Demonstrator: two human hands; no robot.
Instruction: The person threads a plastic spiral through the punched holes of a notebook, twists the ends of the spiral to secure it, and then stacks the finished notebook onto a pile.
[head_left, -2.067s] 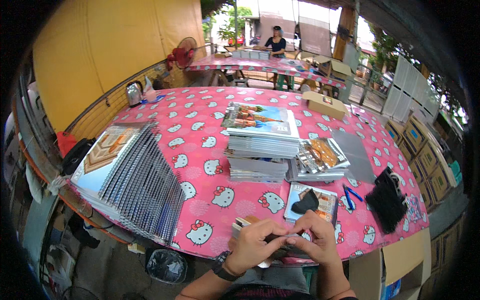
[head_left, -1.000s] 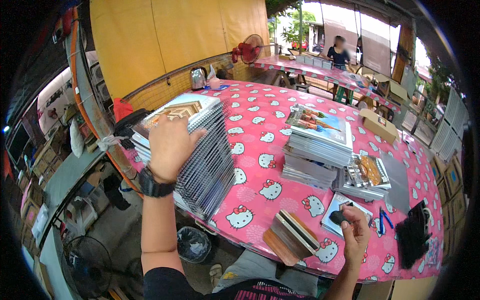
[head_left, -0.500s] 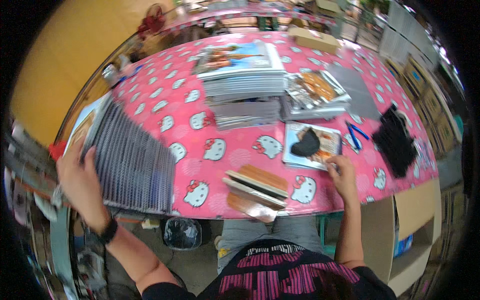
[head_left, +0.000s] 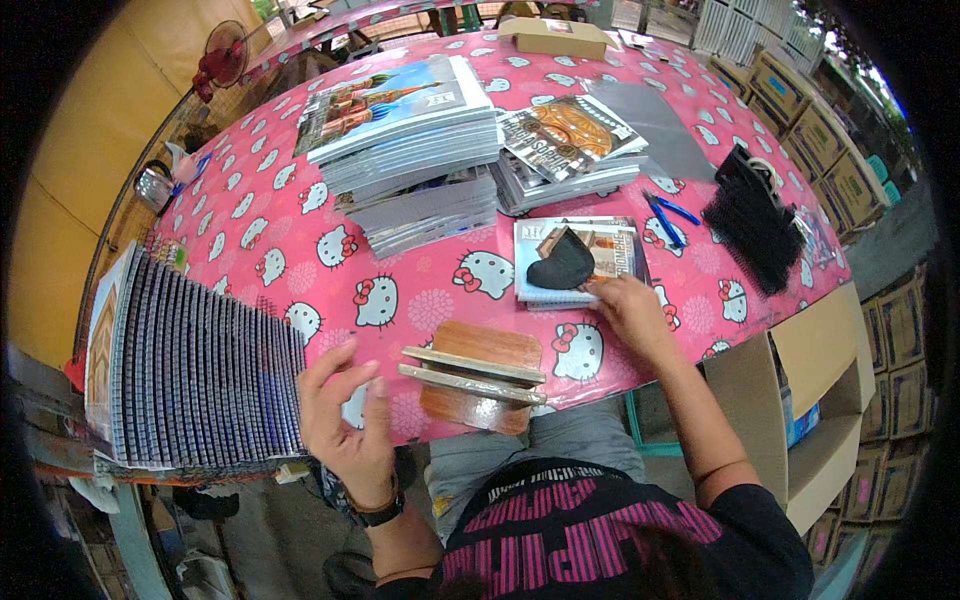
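Observation:
My left hand (head_left: 347, 415) is raised over the table's near edge, fingers apart and nothing in it. To its left stands a long row of wire-bound calendars or booklets (head_left: 200, 365), packed spine to spine. My right hand (head_left: 635, 312) has its fingertips closed at the near edge of a small stack of printed sheets (head_left: 612, 237) with building pictures. A black, rounded pad (head_left: 562, 262) lies on that stack. Between my hands sits a wooden stand (head_left: 482, 350) with two upright strips and a slot between them.
Farther back are a tall stack of printed sheets (head_left: 400, 110) and a lower one (head_left: 568, 135), beside a grey sheet (head_left: 650, 125). Blue-handled pliers (head_left: 672, 217) and a heap of black binding wires (head_left: 755, 235) lie right. An opened cardboard box (head_left: 745, 410) stands beside the table (head_left: 430, 290).
My left hand has left the far end of the bound row and moved right, toward the wooden stand. My right hand has reached in to the small stack's near edge. The view has shifted.

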